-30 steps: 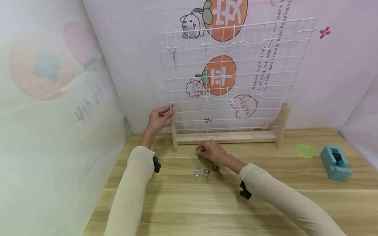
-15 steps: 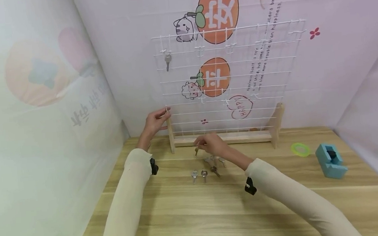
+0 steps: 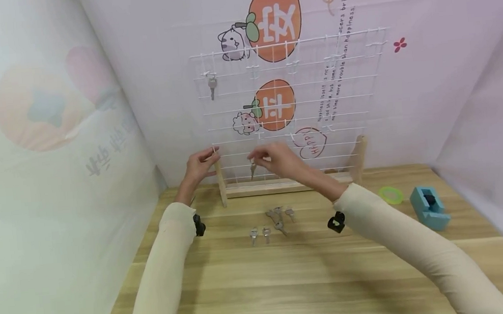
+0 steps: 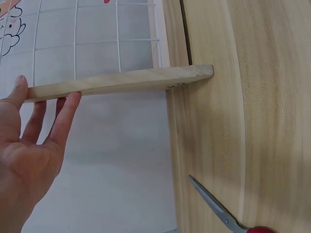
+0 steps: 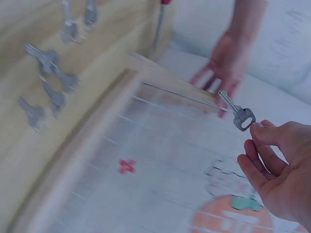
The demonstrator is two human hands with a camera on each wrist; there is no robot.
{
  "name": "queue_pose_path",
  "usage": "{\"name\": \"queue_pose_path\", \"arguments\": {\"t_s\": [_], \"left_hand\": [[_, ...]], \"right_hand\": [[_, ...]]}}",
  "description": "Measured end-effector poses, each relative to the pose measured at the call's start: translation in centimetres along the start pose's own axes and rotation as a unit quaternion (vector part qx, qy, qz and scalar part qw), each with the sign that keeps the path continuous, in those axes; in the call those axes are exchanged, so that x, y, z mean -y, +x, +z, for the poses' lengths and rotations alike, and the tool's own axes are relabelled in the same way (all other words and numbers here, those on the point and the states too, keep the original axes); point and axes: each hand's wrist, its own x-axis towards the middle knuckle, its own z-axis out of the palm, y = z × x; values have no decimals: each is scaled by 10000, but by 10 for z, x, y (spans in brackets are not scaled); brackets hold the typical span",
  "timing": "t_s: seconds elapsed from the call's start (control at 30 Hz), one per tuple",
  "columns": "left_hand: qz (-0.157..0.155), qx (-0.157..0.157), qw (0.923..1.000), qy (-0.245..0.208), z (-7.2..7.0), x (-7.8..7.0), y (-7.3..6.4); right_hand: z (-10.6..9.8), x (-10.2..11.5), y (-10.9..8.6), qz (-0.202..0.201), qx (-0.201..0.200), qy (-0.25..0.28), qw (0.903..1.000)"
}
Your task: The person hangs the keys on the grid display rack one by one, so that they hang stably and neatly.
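A white wire grid rack (image 3: 288,86) with wooden legs stands at the back of the table. My left hand (image 3: 199,167) pinches the upper end of its left wooden upright (image 4: 126,80) between thumb and fingers. In front of the lower grid, my right hand (image 3: 280,160) pinches a silver key (image 5: 241,118) by its head, and the blade hangs down in the head view. Another key (image 3: 212,85) hangs from the hook at the grid's upper left. Several loose keys (image 3: 279,225) lie on the table below the right hand.
White hooks (image 3: 293,66) sit along the grid's upper part, with more lower down. At the right of the table lie a yellow-green ring (image 3: 390,195) and a blue tape dispenser (image 3: 430,208). Scissors (image 4: 218,208) with a red handle lie left of the rack.
My right hand has lifted a key from the table and risen to the lower grid. My left hand keeps its hold on the upright. The head view has shifted slightly.
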Motion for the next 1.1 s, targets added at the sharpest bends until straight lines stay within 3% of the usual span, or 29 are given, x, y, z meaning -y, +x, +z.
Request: {"name": "queue_pose_path", "arguments": {"t_s": [0.27, 0.6, 0.93, 1.1], "left_hand": [[-48, -97, 9988, 474, -4, -2, 1], [155, -210, 9981, 553, -1, -12, 5], [157, -270, 9981, 522, 0, -13, 7], [207, -259, 9990, 313, 1, -11, 8]], "right_hand": [[-48, 23, 23, -545, -651, -149, 9963], [-96, 45, 41, -541, -1145, -222, 9917], [-119, 48, 57, -51, -1561, -341, 9871], [-131, 47, 65, 234, -1971, -399, 9793]]}}
